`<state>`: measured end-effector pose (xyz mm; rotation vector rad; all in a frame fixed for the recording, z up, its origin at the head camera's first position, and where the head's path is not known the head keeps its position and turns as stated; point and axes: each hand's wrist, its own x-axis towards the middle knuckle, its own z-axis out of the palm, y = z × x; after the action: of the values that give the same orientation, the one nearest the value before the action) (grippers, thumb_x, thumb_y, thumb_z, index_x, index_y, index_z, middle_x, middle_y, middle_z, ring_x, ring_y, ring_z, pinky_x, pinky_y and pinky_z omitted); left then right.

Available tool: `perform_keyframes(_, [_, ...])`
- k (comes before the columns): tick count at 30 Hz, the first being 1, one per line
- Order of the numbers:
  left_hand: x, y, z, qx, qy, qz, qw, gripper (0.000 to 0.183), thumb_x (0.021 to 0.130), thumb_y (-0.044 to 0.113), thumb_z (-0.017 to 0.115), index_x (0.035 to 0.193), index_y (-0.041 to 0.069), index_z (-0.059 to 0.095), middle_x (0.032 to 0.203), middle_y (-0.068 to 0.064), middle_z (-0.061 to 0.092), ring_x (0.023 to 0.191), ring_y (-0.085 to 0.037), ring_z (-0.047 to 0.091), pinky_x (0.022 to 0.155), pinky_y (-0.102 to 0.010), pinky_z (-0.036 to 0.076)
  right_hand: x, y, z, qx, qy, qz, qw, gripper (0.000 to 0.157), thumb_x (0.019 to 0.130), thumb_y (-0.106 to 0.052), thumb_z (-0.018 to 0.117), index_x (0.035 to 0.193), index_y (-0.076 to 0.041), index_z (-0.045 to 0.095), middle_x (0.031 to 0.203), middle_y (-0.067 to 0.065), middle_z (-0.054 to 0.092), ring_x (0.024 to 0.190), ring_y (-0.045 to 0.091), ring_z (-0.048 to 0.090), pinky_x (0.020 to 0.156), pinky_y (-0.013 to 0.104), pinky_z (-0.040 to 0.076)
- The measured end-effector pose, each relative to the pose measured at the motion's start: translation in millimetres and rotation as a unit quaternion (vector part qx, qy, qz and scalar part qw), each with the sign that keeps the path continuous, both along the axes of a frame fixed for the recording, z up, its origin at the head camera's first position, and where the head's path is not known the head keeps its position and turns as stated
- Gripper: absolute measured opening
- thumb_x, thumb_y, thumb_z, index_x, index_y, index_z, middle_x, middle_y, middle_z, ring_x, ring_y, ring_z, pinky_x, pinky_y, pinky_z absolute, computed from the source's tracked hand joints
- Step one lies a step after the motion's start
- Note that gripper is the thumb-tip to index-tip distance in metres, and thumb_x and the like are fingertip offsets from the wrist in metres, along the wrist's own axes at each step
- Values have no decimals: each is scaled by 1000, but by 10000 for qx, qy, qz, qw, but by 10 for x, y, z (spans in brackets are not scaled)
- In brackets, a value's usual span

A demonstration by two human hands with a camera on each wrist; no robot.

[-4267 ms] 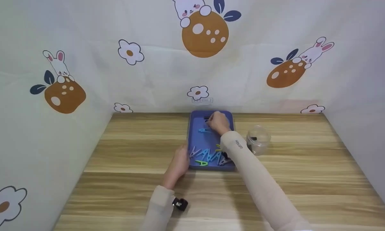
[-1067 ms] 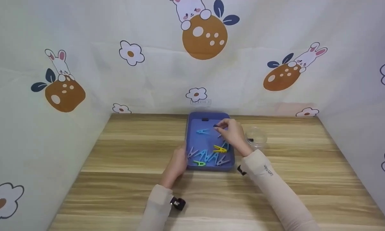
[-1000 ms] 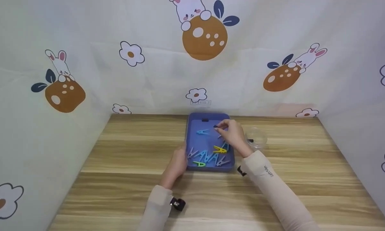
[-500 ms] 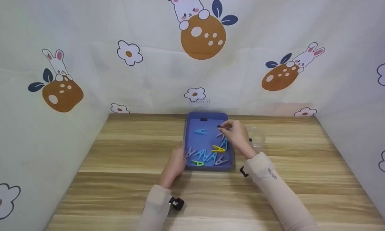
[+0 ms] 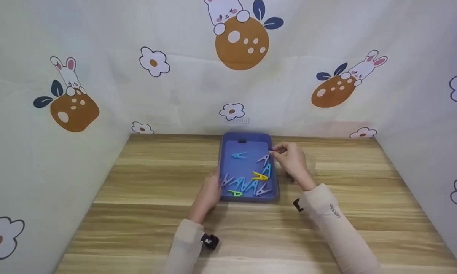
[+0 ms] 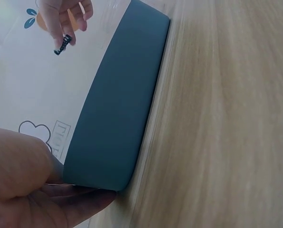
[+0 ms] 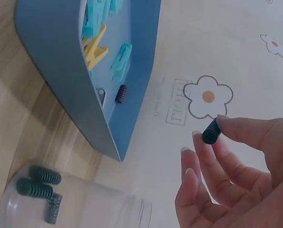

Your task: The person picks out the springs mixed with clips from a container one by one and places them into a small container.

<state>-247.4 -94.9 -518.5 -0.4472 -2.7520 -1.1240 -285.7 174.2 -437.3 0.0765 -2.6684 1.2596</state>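
Note:
Between thumb and fingertips, my right hand (image 5: pixel 293 161) pinches a small black ribbed spring (image 7: pixel 212 132). It is just right of the blue tray (image 5: pixel 247 161), near the rim in the head view. Another dark spring (image 5: pixel 242 141) lies at the tray's far end. Clothespins lie in the tray: a yellow clothespin (image 5: pixel 259 176), a green clothespin (image 5: pixel 235 193), and several blue and purple ones. My left hand (image 5: pixel 210 190) holds the tray's near left side; its fingers (image 6: pixel 87 204) reach under the corner, and the thumb's contact is hidden.
A clear plastic jar (image 7: pixel 96 202) with dark springs inside stands right of the tray, mostly hidden behind my right hand in the head view. The wooden table (image 5: pixel 156 167) meets a patterned cloth wall (image 5: pixel 190 95) behind the tray.
Earlier my right hand was inside the tray's far end; then it rose holding a black spring. It has since moved right, past the rim toward the jar. My left hand stays at the tray.

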Motion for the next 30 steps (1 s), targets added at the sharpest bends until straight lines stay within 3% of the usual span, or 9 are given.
perform_keyframes(11, [-5, -5, 50, -17, -251, 94, 9996, 48, 104, -11, 41, 151, -17, 42, 140, -37, 58, 132, -49, 57, 113, -58, 48, 44, 268, 47, 89, 154, -234, 9996, 21, 96, -12, 74, 106, 5, 78, 101, 22, 77, 92, 37, 71, 75, 30, 51])
perform_keyframes(19, [-6, 14, 20, -52, -213, 44, 9997, 45, 102, -12, 42, 147, -17, 47, 133, -37, 62, 126, -49, 61, 109, -58, 50, 125, 389, 35, 52, 49, -361, 9993, 23, 97, -14, 74, 108, 5, 77, 102, 23, 77, 84, 30, 72, 64, 19, 50])
perform_keyframes(22, [-8, 7, 14, -1, -199, -12, 9998, 45, 101, -14, 42, 146, -16, 49, 127, -35, 65, 123, -48, 62, 107, -58, 52, 151, 453, 36, 66, 24, -374, 9993, 24, 98, -15, 74, 109, 6, 77, 104, 24, 76, 89, 33, 72, 66, 20, 50])
perform_keyframes(30, [-13, 7, 14, 91, -245, 12, 9997, 46, 106, -10, 41, 152, -14, 43, 139, -36, 59, 131, -47, 59, 112, -57, 49, 172, 601, 18, -60, 49, -444, 9990, 26, 100, -16, 73, 112, 7, 76, 108, 26, 75, 100, 39, 69, 71, 23, 49])
